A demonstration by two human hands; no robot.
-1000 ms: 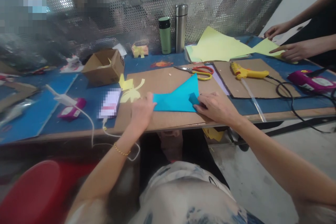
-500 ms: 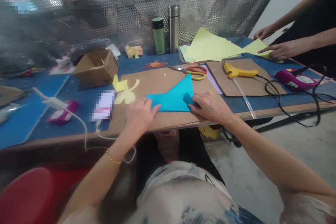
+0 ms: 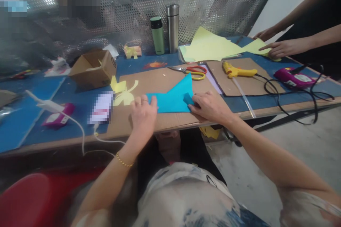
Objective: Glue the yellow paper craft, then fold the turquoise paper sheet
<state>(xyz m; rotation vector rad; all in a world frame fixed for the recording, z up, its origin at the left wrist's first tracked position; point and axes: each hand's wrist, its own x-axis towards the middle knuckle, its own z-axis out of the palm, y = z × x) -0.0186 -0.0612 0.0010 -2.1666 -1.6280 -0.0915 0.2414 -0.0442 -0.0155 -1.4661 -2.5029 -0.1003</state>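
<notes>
A folded sheet of bright blue paper [image 3: 173, 101] lies on a brown cardboard sheet in front of me, its tall point rising at the right. My left hand [image 3: 144, 113] holds the paper's left end, the thumb on the blue surface and the fingers bent over the end. At the lower right corner, my right hand [image 3: 210, 106] pinches the paper beside a small darker folded flap. Its fingertips are partly hidden. Just beyond the paper's point lie scissors [image 3: 195, 72] with red and yellow handles. Pale yellow paper cut-outs [image 3: 124, 95] rest left of the blue sheet.
A yellow glue gun [image 3: 239, 71] with a black cable lies on cardboard at right. Behind stand a green bottle [image 3: 157, 37] and a steel flask [image 3: 173, 30]. A cardboard box [image 3: 93, 71] and a phone [image 3: 101, 108] are left. Another person's hands touch yellow paper [image 3: 255, 46].
My left hand has turned, its thumb drawing back toward the paper's left end. My right hand keeps its pinch at the right corner. The whole view has shifted slightly.
</notes>
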